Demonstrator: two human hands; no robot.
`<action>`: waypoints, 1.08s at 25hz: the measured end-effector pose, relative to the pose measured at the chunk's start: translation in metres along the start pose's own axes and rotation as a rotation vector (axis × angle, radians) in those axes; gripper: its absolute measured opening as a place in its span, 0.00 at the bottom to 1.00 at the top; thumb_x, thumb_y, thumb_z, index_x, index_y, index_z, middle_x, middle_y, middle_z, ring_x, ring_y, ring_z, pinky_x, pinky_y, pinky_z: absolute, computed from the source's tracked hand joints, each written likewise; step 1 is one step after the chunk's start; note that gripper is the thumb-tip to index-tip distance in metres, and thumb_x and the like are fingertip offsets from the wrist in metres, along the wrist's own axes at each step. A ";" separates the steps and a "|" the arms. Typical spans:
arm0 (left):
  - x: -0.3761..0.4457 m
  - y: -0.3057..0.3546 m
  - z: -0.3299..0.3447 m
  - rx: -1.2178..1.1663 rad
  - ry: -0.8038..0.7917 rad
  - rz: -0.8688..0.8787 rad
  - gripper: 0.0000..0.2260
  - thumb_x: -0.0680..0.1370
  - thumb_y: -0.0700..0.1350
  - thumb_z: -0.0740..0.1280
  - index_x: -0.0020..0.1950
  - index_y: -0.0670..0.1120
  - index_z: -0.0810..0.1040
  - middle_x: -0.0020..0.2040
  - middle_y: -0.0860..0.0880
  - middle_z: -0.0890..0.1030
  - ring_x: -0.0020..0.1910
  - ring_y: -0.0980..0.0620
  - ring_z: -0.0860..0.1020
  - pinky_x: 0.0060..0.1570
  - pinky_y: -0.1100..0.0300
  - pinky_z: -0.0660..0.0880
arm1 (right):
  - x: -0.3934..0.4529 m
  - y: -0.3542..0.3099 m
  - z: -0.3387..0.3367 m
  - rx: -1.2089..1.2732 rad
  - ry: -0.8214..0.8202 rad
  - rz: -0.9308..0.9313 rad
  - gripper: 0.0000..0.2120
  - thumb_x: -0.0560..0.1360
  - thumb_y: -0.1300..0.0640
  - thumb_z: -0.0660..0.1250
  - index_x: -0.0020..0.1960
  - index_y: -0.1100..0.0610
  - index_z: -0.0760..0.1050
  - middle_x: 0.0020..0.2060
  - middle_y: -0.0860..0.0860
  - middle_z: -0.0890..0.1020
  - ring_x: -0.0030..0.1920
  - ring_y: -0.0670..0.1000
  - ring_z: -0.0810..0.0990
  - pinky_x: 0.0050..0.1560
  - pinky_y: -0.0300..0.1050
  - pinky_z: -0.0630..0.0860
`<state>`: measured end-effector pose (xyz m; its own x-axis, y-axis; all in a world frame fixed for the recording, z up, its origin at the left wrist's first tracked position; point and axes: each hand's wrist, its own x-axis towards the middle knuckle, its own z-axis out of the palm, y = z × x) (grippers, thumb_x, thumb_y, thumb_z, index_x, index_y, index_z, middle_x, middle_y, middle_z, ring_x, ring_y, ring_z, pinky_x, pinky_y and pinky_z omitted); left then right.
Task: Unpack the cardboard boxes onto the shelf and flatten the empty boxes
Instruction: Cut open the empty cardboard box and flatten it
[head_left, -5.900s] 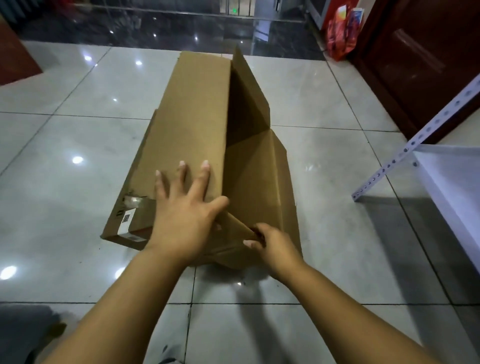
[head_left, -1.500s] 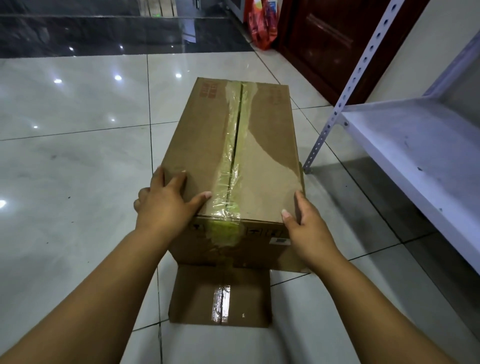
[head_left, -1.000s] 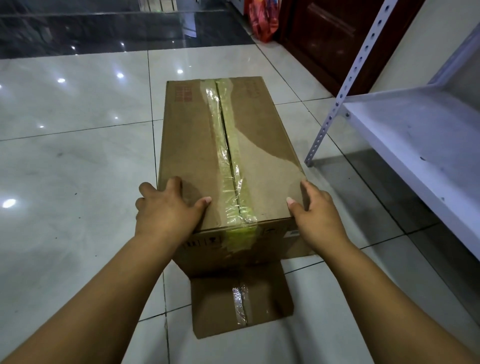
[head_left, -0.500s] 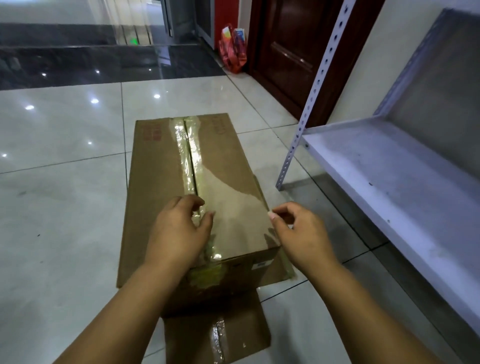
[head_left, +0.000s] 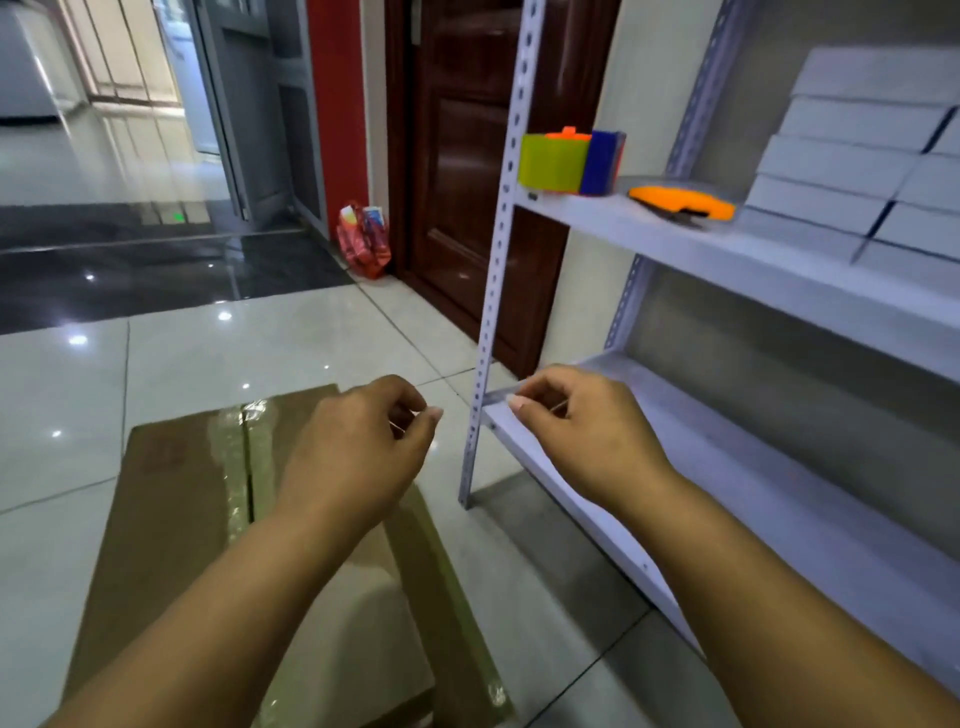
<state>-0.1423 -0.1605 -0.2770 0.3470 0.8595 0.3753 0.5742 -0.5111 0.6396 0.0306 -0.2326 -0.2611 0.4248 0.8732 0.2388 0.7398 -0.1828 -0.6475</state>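
A brown cardboard box lies flat on the tiled floor, with yellowish tape along its centre seam. My left hand hovers above it with loosely curled fingers and holds nothing. My right hand is raised beside it, in front of the lower shelf, fingers also loosely curled and empty. On the upper shelf stand a green and blue block toy, an orange tool and stacked white boxes.
The white metal shelf's perforated post stands just right of the box. A dark wooden door is behind it, with a red bag on the floor beside the door. Glossy tiles stretch to the left.
Both hands have lifted off the flattened box and now hang in the air. The view has tilted up, showing the upper shelf and its items.
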 end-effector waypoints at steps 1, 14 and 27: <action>0.011 0.013 0.001 -0.001 0.007 0.024 0.07 0.77 0.54 0.67 0.47 0.51 0.79 0.38 0.56 0.79 0.38 0.60 0.76 0.41 0.58 0.78 | 0.010 -0.002 -0.016 -0.047 0.025 -0.024 0.06 0.77 0.48 0.67 0.47 0.49 0.79 0.40 0.45 0.82 0.41 0.47 0.79 0.45 0.47 0.78; 0.102 0.114 0.036 0.004 0.022 0.098 0.07 0.77 0.54 0.67 0.44 0.51 0.79 0.38 0.52 0.80 0.37 0.56 0.77 0.42 0.54 0.79 | 0.120 -0.003 -0.154 -0.661 0.312 -0.077 0.19 0.79 0.45 0.61 0.67 0.52 0.70 0.63 0.54 0.74 0.63 0.59 0.70 0.58 0.53 0.70; 0.091 0.119 0.033 0.049 0.056 -0.038 0.09 0.77 0.54 0.67 0.43 0.50 0.79 0.39 0.52 0.80 0.39 0.52 0.78 0.42 0.52 0.79 | 0.144 0.013 -0.145 -0.569 0.168 0.056 0.19 0.80 0.46 0.62 0.69 0.48 0.66 0.62 0.58 0.71 0.63 0.60 0.67 0.60 0.55 0.63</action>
<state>-0.0177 -0.1431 -0.1886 0.2832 0.8765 0.3894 0.6224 -0.4769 0.6206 0.1771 -0.1750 -0.1307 0.5140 0.7802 0.3565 0.8574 -0.4806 -0.1842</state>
